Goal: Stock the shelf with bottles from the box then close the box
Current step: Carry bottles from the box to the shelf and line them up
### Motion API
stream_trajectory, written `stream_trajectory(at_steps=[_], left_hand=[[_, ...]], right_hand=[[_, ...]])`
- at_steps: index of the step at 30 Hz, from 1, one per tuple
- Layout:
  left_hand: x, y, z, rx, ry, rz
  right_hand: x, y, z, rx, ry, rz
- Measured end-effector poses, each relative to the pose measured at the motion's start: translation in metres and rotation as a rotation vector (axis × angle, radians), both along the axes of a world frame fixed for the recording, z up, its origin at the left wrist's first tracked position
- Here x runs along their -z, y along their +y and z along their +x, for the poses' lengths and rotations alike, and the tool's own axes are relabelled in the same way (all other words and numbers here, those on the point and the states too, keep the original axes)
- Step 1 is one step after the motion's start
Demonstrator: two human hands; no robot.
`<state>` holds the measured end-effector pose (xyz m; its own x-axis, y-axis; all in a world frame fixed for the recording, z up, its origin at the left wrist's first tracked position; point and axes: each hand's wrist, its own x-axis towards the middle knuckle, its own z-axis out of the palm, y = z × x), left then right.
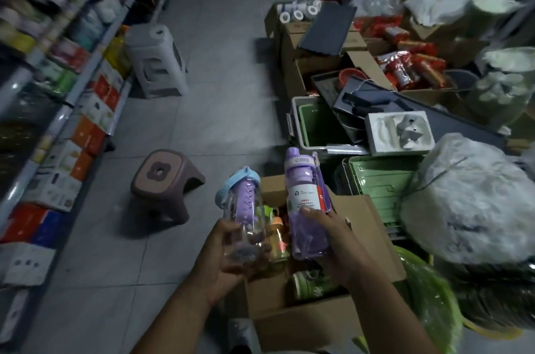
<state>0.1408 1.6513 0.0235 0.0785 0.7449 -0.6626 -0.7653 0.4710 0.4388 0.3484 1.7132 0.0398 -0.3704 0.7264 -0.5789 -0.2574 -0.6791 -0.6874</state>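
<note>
My left hand (223, 249) grips a clear blue-capped bottle (244, 209); right hand (330, 240) grips a purple bottle (307, 203). Both are above the open box (362, 226). Bottles remain inside; shelf (72, 87) unstocked by these, box closing pending.

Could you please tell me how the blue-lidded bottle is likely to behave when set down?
The blue-lidded bottle looks empty apart from a purple insert, so probably light. Tall and narrow, it may tip if nudged. Its smooth clear wall could be slippery in the left hand gripping its base.
</note>
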Motion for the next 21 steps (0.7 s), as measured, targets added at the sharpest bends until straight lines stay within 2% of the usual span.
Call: stream_trajectory(at_steps=[3,6,11,16,21], left_hand=[[-0.016,-0.022,0.006,-0.173,0.029,0.018],[-0.025,-0.056,0.015,-0.355,0.028,0.05],[-0.028,-0.134,0.027,-0.647,0.127,0.071],[-0.05,-0.227,0.028,-0.96,0.198,0.108],[-0.091,-0.331,0.024,-1.189,0.326,0.209]], right_hand=[[-0.007,0.001,-0.007,-0.066,0.019,0.035],[-0.015,-0.003,-0.017,-0.221,0.046,0.107],[-0.02,-0.032,-0.041,-0.471,0.057,0.211],[-0.043,-0.093,-0.086,-0.765,0.101,0.227],[-0.075,-0.184,-0.143,-0.964,0.114,0.351]])
